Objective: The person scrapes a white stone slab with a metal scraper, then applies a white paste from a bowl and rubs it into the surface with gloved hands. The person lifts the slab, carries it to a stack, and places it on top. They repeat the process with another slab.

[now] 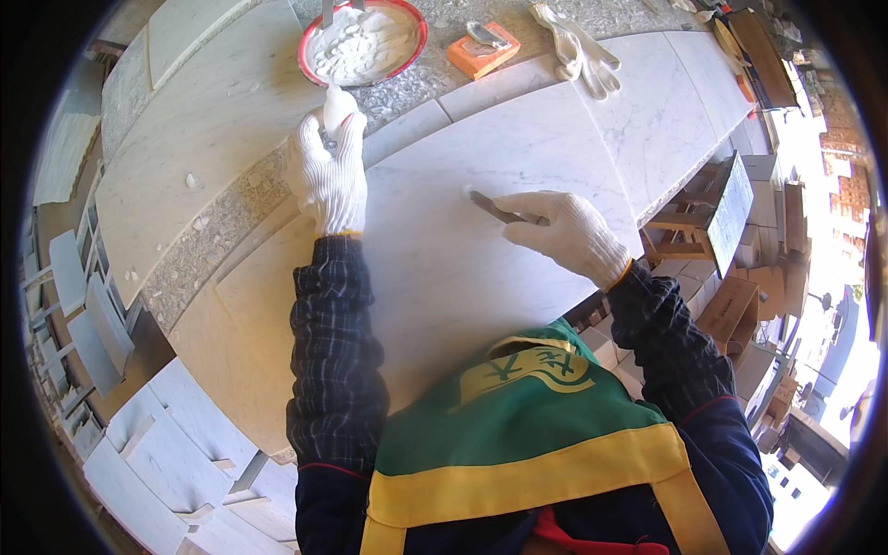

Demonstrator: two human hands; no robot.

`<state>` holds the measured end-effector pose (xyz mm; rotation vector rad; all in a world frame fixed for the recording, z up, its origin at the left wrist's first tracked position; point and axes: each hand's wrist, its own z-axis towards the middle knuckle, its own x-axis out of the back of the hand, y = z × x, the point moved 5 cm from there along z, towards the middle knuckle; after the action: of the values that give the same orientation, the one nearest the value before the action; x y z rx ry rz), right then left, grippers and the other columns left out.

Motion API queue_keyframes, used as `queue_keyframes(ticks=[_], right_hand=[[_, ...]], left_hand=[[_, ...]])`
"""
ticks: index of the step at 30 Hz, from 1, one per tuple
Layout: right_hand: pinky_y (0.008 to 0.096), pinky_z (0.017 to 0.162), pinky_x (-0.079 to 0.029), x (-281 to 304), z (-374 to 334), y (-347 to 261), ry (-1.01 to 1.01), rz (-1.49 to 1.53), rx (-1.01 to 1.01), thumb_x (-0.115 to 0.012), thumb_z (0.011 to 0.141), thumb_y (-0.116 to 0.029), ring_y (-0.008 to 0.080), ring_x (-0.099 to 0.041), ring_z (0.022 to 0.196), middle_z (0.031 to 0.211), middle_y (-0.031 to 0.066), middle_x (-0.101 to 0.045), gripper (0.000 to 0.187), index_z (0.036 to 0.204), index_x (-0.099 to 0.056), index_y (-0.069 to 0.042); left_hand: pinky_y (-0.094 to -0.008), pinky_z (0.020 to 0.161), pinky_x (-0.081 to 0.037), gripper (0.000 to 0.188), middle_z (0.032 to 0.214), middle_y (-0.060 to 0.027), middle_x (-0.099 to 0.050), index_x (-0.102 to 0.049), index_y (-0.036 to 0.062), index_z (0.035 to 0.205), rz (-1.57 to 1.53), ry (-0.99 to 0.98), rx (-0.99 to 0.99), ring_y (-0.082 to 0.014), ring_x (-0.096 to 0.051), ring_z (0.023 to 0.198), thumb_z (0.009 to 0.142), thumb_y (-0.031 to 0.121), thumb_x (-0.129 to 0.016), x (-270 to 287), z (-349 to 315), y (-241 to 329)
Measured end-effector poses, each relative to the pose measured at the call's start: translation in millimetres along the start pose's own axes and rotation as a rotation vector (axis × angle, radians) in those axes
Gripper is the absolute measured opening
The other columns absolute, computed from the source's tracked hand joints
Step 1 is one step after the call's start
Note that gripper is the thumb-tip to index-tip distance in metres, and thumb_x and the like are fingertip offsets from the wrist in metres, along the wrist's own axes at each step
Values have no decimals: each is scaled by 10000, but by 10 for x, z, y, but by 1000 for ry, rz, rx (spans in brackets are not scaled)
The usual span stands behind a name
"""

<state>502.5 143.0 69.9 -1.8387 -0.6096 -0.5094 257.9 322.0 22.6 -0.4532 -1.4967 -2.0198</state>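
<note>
My left hand, in a white knit glove, is closed around a rounded white lump that looks like putty. It is just below a red-rimmed bowl of chunky white paste. A dark tool end shows at the bowl's far rim. In my gloved right hand, fingers wrap round a small metal spatula with a dab of white at its tip. The spatula points left over a pale veined marble slab, and I cannot tell whether it touches the stone.
Beyond the slab lies an orange block with a small grey object on it. A spare white glove rests to its right. Wooden stands are at the right, and stacked stone slabs at the lower left.
</note>
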Motion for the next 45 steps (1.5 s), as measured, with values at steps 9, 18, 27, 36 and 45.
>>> queue_keyframes(ticks=[9,18,27,36,45], right_hand=[[445,780,-557,-44,-24,-172,57,-248,120,-683,913,-271,368,-699,888,929,182,-711,314,1188,-746,-133],[472,740,-550,-33,26,-225,131,-216,124,-647,922,-274,386,-688,838,870,192,-687,267,1114,-740,-113],[482,729,-549,-76,-44,-288,131,-270,155,-629,927,-278,389,-688,845,886,184,-697,254,1089,-738,-117],[476,725,-556,-136,-65,-246,147,-354,209,-624,951,-293,376,-697,836,902,160,-702,264,1144,-730,-148],[484,694,-553,-201,-138,-187,171,-367,218,-657,931,-254,372,-692,796,855,144,-675,234,1131,-727,-157]], left_hand=[[-430,884,-519,505,1103,-173,-711,-706,19,1155,-45,-65,56,-292,-675,1003,870,418,-827,27,4,54],[-456,873,-510,413,1049,-139,-715,-729,57,1096,-45,-17,40,-311,-657,996,860,381,-830,29,-13,106],[-439,884,-522,511,1104,-175,-717,-716,36,1156,11,-48,36,-316,-682,1013,860,438,-824,18,0,63],[-396,892,-530,477,1097,-129,-741,-718,46,1165,-32,-67,92,-251,-696,993,872,406,-828,3,4,58],[-449,891,-520,363,1066,-116,-731,-749,80,1070,-108,-32,57,-297,-666,1014,863,367,-829,13,-12,92]])
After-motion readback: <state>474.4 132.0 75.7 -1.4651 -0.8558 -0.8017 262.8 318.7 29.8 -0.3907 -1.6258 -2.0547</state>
